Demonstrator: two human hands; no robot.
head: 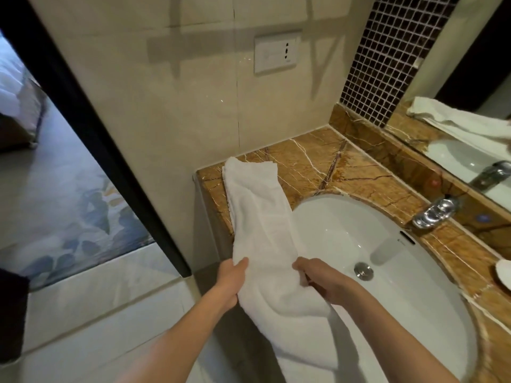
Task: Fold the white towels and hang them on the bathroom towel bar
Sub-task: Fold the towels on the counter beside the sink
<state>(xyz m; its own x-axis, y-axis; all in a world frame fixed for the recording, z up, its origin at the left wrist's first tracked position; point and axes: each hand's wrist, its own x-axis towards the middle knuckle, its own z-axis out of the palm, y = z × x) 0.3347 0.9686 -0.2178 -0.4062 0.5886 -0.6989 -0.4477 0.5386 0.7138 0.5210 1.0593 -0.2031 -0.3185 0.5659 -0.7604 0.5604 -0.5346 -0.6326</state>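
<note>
**Observer A:** Long white terry towel [260, 214], already folded to a narrow strip. The far end lies on the brown veined marble worktop [318, 158]. The near end droops past its front edge, just beside the white oval basin [387, 272].

**Observer B:** Grip?

**A:** Left hand [231, 283] pinches the left edge, thumb on top. Right hand [323, 283] has its fingers [301, 269] curled round the right edge. Both are clamped on cloth.

**B:** Step, by the look of it: carrying the near end up onto the far end, halving the strip.

**A:** Then the person should lift both corners level, keep the long edges aligned, land corner on corner, and smooth it flat before letting go. Risk: the sagging middle dragging into the basin. Towel bar not in view.
</note>
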